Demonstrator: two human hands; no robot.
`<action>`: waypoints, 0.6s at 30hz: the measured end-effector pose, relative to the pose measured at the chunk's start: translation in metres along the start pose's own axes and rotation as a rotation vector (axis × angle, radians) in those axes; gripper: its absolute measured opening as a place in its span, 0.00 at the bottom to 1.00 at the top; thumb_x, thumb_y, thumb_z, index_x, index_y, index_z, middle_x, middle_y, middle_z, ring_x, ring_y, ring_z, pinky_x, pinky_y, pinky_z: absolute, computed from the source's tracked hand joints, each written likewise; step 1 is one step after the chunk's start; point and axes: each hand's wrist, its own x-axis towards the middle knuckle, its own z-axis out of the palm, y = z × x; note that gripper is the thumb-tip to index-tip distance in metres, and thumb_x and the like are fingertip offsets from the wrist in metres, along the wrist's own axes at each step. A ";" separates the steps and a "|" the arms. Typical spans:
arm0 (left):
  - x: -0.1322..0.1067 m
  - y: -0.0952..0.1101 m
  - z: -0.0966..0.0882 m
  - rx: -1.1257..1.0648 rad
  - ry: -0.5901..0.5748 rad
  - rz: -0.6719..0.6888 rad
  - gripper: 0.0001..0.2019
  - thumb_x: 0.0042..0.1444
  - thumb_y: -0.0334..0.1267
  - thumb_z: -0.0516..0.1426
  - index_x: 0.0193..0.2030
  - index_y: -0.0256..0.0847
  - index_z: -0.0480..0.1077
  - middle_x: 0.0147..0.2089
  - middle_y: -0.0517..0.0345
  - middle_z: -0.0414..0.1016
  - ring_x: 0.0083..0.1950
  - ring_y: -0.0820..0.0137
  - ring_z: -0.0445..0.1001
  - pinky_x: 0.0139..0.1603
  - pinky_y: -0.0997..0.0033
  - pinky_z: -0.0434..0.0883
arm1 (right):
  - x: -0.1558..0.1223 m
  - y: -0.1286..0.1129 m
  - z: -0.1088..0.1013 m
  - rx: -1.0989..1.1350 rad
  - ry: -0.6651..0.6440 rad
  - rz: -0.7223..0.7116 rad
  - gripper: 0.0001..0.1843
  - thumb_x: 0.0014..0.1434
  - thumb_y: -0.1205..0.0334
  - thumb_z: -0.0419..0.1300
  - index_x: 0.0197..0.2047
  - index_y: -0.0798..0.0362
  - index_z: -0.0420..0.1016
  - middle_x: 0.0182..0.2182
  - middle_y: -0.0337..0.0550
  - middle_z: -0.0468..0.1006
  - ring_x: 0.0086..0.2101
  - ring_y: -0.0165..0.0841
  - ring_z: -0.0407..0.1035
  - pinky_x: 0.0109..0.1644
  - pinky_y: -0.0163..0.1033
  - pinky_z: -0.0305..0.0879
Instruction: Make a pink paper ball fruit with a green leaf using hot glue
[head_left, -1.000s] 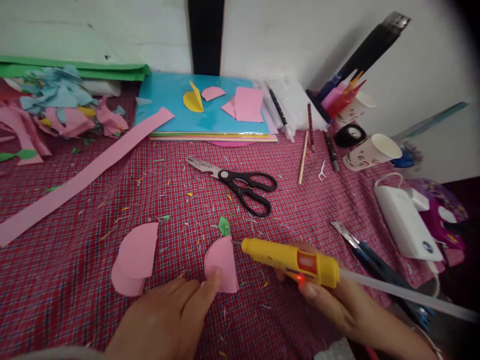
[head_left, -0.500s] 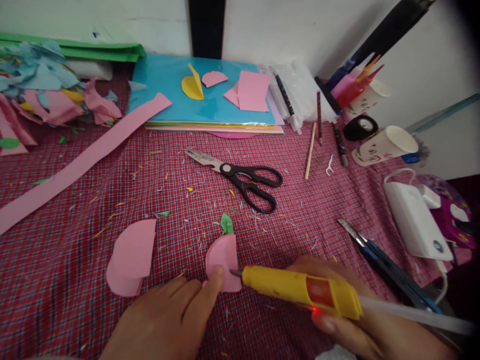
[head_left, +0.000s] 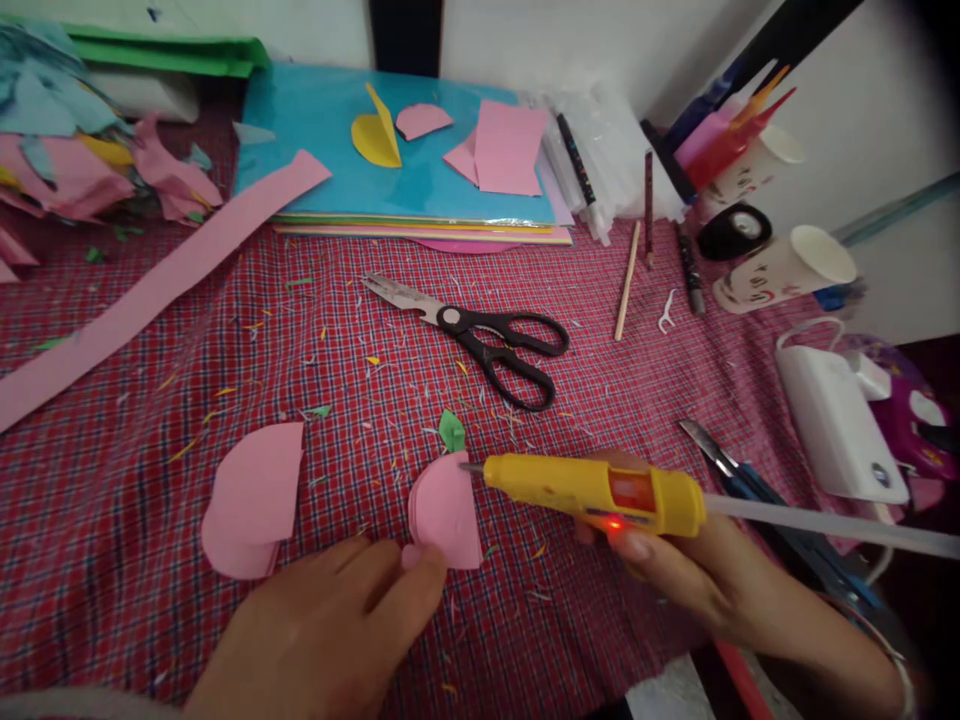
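Note:
My right hand (head_left: 675, 570) is wrapped round a yellow hot glue gun (head_left: 585, 490) with a red light glowing on its side. A long glue stick (head_left: 825, 522) sticks out of its back end. The nozzle tip is at the upper right corner of a folded pink paper half-circle (head_left: 446, 515). My left hand (head_left: 330, 620) has its fingers curled, the thumb pressed on the lower left edge of that paper. A green paper leaf (head_left: 451, 430) shows at its top. To the left lies another stack of folded pink half-circles (head_left: 255, 500).
Black-handled scissors (head_left: 480, 335) lie mid-table, and a blue utility knife (head_left: 780, 530) at right. A pink paper strip (head_left: 165, 285) runs across the left. Coloured sheets (head_left: 315, 130), paper cups (head_left: 787, 270) and a white power strip (head_left: 840, 425) stand around. Paper scraps litter the cloth.
The glue gun's tip has moved up from the middle of the pink half-circle to its top corner. My left thumb has slid down to the paper's lower edge.

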 end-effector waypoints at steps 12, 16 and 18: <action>0.001 -0.009 0.000 -0.147 0.002 0.021 0.14 0.56 0.27 0.48 0.44 0.48 0.67 0.30 0.62 0.75 0.27 0.68 0.73 0.24 0.73 0.65 | -0.015 -0.013 -0.012 0.062 -0.221 -0.004 0.17 0.61 0.60 0.60 0.53 0.45 0.71 0.44 0.46 0.78 0.43 0.40 0.74 0.48 0.41 0.74; 0.001 -0.011 -0.002 -0.175 0.021 0.049 0.14 0.58 0.27 0.47 0.47 0.47 0.67 0.31 0.62 0.75 0.27 0.69 0.73 0.24 0.73 0.66 | -0.011 -0.010 -0.007 0.041 -0.163 0.006 0.17 0.62 0.59 0.59 0.54 0.47 0.70 0.46 0.47 0.78 0.44 0.39 0.75 0.47 0.39 0.74; 0.002 -0.011 -0.004 -0.173 0.044 0.064 0.16 0.59 0.27 0.46 0.48 0.46 0.66 0.31 0.61 0.75 0.28 0.70 0.74 0.24 0.73 0.67 | -0.006 -0.008 -0.003 0.021 -0.107 -0.004 0.17 0.64 0.57 0.57 0.56 0.47 0.69 0.46 0.47 0.78 0.44 0.37 0.75 0.47 0.38 0.74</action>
